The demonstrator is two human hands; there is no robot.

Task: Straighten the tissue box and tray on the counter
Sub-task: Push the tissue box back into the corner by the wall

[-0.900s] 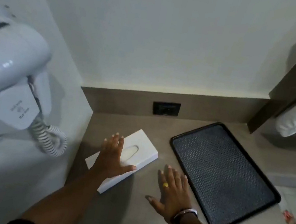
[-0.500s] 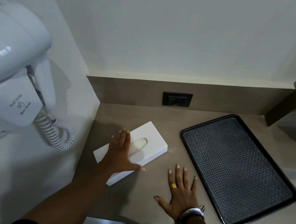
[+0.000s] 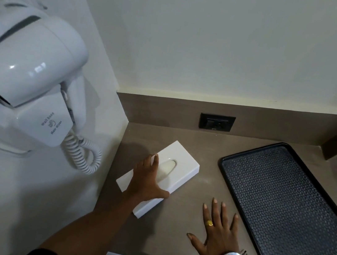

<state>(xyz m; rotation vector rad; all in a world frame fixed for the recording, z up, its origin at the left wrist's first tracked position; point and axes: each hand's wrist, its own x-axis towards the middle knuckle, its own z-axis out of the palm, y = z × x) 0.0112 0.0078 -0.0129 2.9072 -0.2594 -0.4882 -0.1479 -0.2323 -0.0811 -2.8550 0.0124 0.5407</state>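
A white tissue box [image 3: 181, 167] lies askew on the grey counter [image 3: 191, 197], its long side running from near left to far right. My left hand [image 3: 147, 181] spans the box near its near end, fingers over the far long edge and thumb against the near long side. A black textured tray [image 3: 282, 209] lies to the right, also turned at an angle to the back wall. My right hand [image 3: 218, 232] rests flat on the counter between box and tray, fingers spread, holding nothing.
A white wall-mounted hair dryer [image 3: 23, 73] with a coiled cord [image 3: 83, 155] hangs on the left wall beside the box. A black socket [image 3: 217, 122] sits in the backsplash. The counter's front edge runs just below my wrists.
The view has shifted so box and tray appear further right and higher. My left hand has slid a little toward the box's near end. The right hand stays flat on the counter.
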